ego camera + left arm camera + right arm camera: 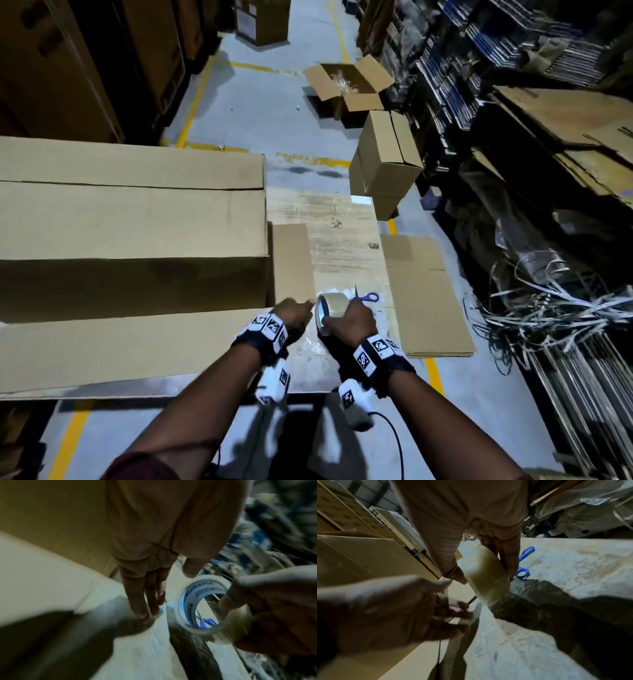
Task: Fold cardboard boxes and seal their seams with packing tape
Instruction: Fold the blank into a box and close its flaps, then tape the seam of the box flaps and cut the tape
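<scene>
Clear packing tape roll (331, 307) stands on edge above the worn tabletop (346, 246), gripped by the right hand (349, 323), thumb on one rim, fingers on the other. Just left of it, the left hand (294, 313) has its fingers (137, 599) extended down near the large folded cardboard box (130, 226); what they hold is unclear. Blue-handled scissors (368, 297) lie just behind the roll.

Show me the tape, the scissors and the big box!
tape (334, 303), head view, on the roll's outer band.
scissors (371, 296), head view, on the blue handle.
big box (137, 222), head view, on its top face.
</scene>
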A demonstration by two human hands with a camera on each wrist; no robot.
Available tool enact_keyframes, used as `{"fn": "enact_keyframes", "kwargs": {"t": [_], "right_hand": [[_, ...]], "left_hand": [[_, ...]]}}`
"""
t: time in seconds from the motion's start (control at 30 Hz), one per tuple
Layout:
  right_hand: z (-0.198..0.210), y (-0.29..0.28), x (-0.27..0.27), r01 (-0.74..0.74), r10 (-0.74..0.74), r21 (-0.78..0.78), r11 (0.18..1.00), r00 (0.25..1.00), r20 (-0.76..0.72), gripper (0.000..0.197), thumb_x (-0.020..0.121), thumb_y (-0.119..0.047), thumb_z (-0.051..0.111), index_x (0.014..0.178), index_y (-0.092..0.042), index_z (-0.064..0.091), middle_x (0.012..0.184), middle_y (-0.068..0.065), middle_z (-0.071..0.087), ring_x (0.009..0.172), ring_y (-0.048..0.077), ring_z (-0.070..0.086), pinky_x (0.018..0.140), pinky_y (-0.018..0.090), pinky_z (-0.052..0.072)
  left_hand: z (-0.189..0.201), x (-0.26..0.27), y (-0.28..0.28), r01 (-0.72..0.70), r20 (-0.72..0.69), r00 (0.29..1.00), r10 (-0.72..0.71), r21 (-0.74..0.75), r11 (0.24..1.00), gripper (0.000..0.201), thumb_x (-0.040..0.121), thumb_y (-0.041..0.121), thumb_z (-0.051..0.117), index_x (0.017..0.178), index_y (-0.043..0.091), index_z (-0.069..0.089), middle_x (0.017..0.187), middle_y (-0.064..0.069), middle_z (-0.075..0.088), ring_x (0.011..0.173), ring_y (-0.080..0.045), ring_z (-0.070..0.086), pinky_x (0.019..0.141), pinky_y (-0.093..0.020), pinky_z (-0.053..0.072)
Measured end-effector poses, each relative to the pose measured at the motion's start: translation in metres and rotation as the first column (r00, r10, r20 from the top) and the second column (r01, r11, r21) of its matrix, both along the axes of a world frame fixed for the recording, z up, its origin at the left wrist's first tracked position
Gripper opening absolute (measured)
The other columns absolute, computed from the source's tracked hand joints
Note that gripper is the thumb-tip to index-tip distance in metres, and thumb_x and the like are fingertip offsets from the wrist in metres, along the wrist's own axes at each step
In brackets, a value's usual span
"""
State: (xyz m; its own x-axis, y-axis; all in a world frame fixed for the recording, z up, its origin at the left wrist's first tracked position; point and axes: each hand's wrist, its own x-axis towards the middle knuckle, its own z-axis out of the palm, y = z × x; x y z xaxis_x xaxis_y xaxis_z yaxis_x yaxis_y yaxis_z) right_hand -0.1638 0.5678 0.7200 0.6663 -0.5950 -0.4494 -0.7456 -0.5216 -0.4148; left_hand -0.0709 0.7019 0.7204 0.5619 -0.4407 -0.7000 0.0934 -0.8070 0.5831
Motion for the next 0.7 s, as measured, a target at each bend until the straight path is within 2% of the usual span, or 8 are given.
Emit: {"fn": "enact_keyframes", "kwargs": {"t": [0.07, 0.13, 0.2, 0.27, 0.33, 0.5, 0.6, 0.7], "right_hand": [[-0.002, -0.009, -0.008, 0.004, -0.004, 0.010, 1.000, 0.998, 0.059, 0.062, 0.068, -0.059, 0.076, 0.105, -0.012, 0.060, 0.096, 0.001, 0.071, 0.093, 0.022, 0.070, 0.072, 0.030, 0.056], [-0.002, -0.018, -0.016, -0.004, -0.002, 0.055, 0.998, 0.994, 0.109, 0.058, 0.068, -0.058, 0.078, 0.107, -0.018, 0.060, 0.098, -0.002, 0.071, 0.092, 0.018, 0.069, 0.079, 0.031, 0.058], [0.004, -0.027, -0.026, -0.042, 0.028, 0.090, 0.995, 0.989, 0.145, 0.054, 0.070, -0.047, 0.082, 0.108, -0.018, 0.058, 0.102, 0.000, 0.070, 0.092, 0.018, 0.068, 0.078, 0.030, 0.056], [0.018, -0.040, -0.037, -0.067, 0.047, 0.098, 0.993, 0.979, 0.200, 0.049, 0.072, -0.044, 0.083, 0.105, -0.019, 0.056, 0.100, -0.001, 0.069, 0.088, 0.017, 0.067, 0.071, 0.028, 0.053], [0.033, -0.055, -0.046, -0.121, 0.093, 0.098, 0.988, 0.963, 0.251, 0.049, 0.073, -0.037, 0.084, 0.108, -0.019, 0.055, 0.100, -0.003, 0.067, 0.087, 0.016, 0.064, 0.068, 0.027, 0.050], [0.065, -0.090, -0.061, -0.260, 0.142, 0.200, 0.945, 0.874, 0.465, 0.043, 0.074, -0.021, 0.085, 0.103, -0.022, 0.054, 0.103, 0.003, 0.065, 0.092, 0.022, 0.065, 0.076, 0.033, 0.054], [0.093, -0.101, -0.063, -0.319, 0.168, 0.208, 0.925, 0.831, 0.530, 0.041, 0.079, -0.012, 0.084, 0.104, -0.023, 0.054, 0.107, 0.001, 0.063, 0.101, 0.015, 0.066, 0.080, 0.023, 0.052], [0.121, -0.107, -0.056, -0.404, 0.220, 0.222, 0.888, 0.795, 0.566, 0.046, 0.078, -0.006, 0.085, 0.109, -0.022, 0.055, 0.112, 0.002, 0.063, 0.107, 0.014, 0.065, 0.085, 0.023, 0.050]], "left_hand": [[-0.016, -0.020, -0.008, -0.341, -0.355, 0.891, 0.282, -0.114, 0.933, 0.062, 0.090, 0.073, 0.047, 0.090, 0.013, 0.063, 0.073, -0.003, 0.056, 0.058, -0.018, 0.054, 0.057, -0.021, 0.039], [-0.022, -0.030, -0.022, -0.586, -0.619, 0.677, 0.399, -0.126, 0.800, 0.062, 0.084, 0.080, 0.046, 0.071, 0.020, 0.051, 0.060, 0.002, 0.046, 0.045, -0.011, 0.043, 0.048, -0.019, 0.036], [-0.024, -0.029, -0.034, -0.698, -0.683, 0.578, 0.447, -0.130, 0.704, 0.062, 0.092, 0.073, 0.044, 0.074, 0.017, 0.064, 0.064, -0.001, 0.064, 0.053, -0.013, 0.060, 0.060, -0.024, 0.047], [-0.023, -0.025, -0.048, -0.778, -0.738, 0.495, 0.459, -0.141, 0.612, 0.050, 0.096, 0.059, 0.054, 0.104, 0.013, 0.071, 0.094, -0.005, 0.075, 0.083, -0.018, 0.070, 0.075, -0.030, 0.054], [-0.014, -0.023, -0.056, -0.802, -0.732, 0.485, 0.479, -0.152, 0.578, 0.043, 0.095, 0.046, 0.064, 0.117, 0.010, 0.068, 0.104, -0.003, 0.075, 0.091, -0.019, 0.070, 0.074, -0.030, 0.057], [0.032, -0.011, -0.064, -0.791, -0.699, 0.542, 0.467, -0.236, 0.565, 0.019, 0.093, 0.029, 0.070, 0.100, 0.011, 0.069, 0.097, 0.001, 0.073, 0.080, -0.014, 0.071, 0.068, -0.028, 0.061], [0.071, -0.007, -0.058, -0.725, -0.597, 0.663, 0.452, -0.361, 0.586, 0.018, 0.092, 0.022, 0.072, 0.105, 0.011, 0.066, 0.085, -0.002, 0.075, 0.067, -0.015, 0.072, 0.066, -0.028, 0.060], [0.106, 0.001, -0.044, -0.609, -0.365, 0.793, 0.487, -0.470, 0.639, 0.021, 0.089, 0.016, 0.075, 0.107, 0.005, 0.069, 0.085, -0.006, 0.076, 0.066, -0.019, 0.073, 0.059, -0.026, 0.055]]}}
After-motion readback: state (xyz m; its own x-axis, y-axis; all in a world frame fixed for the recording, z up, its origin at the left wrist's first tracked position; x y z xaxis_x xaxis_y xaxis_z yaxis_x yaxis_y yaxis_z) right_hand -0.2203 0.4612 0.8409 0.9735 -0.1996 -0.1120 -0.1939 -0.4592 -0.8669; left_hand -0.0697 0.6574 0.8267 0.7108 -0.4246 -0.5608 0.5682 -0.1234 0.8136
